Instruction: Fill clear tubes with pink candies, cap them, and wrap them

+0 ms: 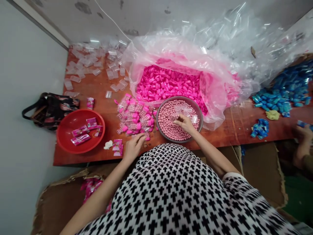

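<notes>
My right hand (185,124) is over a grey bowl (159,130) of small pink beads (168,127). Its fingers are pinched on what looks like a small clear plastic container, partly hidden by the fingertips. More clear containers (187,110) lie on the beads. My left hand (133,147) rests low by the front of a pile of bead-filled clear containers with bright pink caps (134,114). The left fingers are drawn together; whatever they may hold is hidden. Pink printed packets (117,147) and a crumpled white scrap (108,144) lie left of that hand.
Behind the bowl, a large plastic bag (212,107) holds bright pink caps (168,81). A red basin (81,147) with packets and a dark handbag (56,107) stand left. Clear containers (83,62) lie scattered behind. Blue packets (281,94) and another person's hand (304,133) are right.
</notes>
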